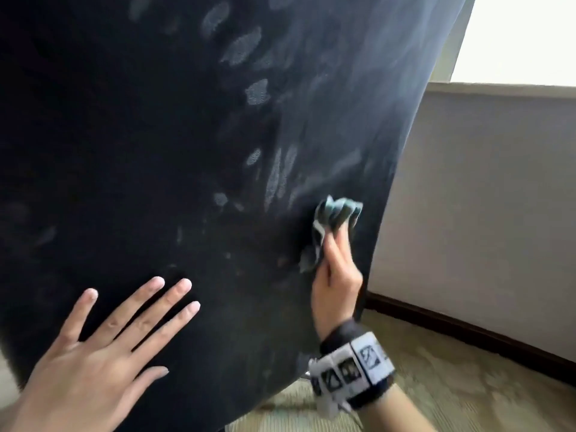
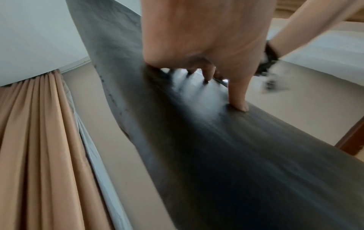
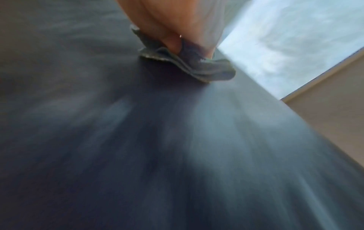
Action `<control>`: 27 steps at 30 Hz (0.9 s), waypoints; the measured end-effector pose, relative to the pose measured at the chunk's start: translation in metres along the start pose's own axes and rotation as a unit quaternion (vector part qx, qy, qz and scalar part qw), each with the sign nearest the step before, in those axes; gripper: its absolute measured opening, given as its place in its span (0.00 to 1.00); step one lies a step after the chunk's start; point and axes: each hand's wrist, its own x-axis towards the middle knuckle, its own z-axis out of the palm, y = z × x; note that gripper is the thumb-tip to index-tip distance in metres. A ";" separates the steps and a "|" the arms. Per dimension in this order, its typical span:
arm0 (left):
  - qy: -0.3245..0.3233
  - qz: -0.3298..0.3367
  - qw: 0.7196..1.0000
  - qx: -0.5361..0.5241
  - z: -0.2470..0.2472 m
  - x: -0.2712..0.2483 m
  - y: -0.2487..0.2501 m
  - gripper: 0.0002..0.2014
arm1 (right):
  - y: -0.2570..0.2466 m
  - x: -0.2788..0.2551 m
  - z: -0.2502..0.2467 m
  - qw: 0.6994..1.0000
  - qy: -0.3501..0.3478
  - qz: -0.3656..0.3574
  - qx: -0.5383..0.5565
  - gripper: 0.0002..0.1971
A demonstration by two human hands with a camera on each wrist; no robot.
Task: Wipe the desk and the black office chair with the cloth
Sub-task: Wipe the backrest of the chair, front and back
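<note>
The black office chair's broad back (image 1: 187,151) fills most of the head view, marked with pale smears and fingerprints. My right hand (image 1: 335,269) grips a crumpled grey-green cloth (image 1: 336,213) and presses it against the chair near its right edge. The right wrist view shows the cloth (image 3: 197,65) bunched under my fingers on the black surface (image 3: 157,155). My left hand (image 1: 103,344) lies flat on the lower left of the chair back, fingers spread and straight. From the left wrist, its fingertips (image 2: 241,105) touch the black surface (image 2: 216,155). The desk is out of view.
A pale wall (image 1: 483,213) with a dark baseboard (image 1: 467,332) stands to the right, a bright window (image 1: 523,35) above it. Patterned carpet (image 1: 452,394) covers the floor. Peach curtains (image 2: 39,147) hang on the left in the left wrist view.
</note>
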 end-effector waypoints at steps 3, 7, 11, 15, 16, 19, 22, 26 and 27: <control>0.025 -0.005 0.999 0.039 0.003 -0.001 -0.001 0.27 | -0.032 -0.128 0.003 0.996 -0.083 -0.021 0.029 0.17; 0.034 -0.006 0.998 0.048 0.001 0.001 -0.006 0.27 | -0.033 -0.082 0.009 0.997 -0.068 -0.018 0.010 0.18; 0.056 0.004 0.995 0.080 -0.004 0.005 -0.003 0.27 | -0.041 -0.022 0.014 0.999 -0.007 -0.021 0.036 0.17; 0.062 0.010 0.989 0.132 -0.003 0.007 -0.002 0.39 | -0.046 -0.110 0.020 0.996 -0.067 -0.047 0.046 0.17; 0.062 0.008 0.987 0.148 -0.002 0.007 -0.003 0.39 | -0.044 -0.142 0.016 0.990 -0.113 -0.074 0.030 0.18; 0.049 0.003 0.987 0.156 -0.002 0.003 -0.006 0.32 | -0.033 -0.170 0.008 0.978 -0.180 -0.099 0.044 0.18; 0.046 -0.011 0.991 0.121 -0.001 0.000 -0.007 0.26 | -0.040 -0.124 0.005 0.991 -0.088 -0.070 0.068 0.15; 0.065 -0.004 0.990 0.128 -0.003 0.003 -0.002 0.27 | -0.046 -0.063 0.013 0.998 -0.031 -0.043 0.023 0.15; 0.071 -0.005 0.989 0.128 -0.003 0.004 0.000 0.30 | -0.048 -0.064 0.016 0.998 -0.028 -0.044 0.020 0.16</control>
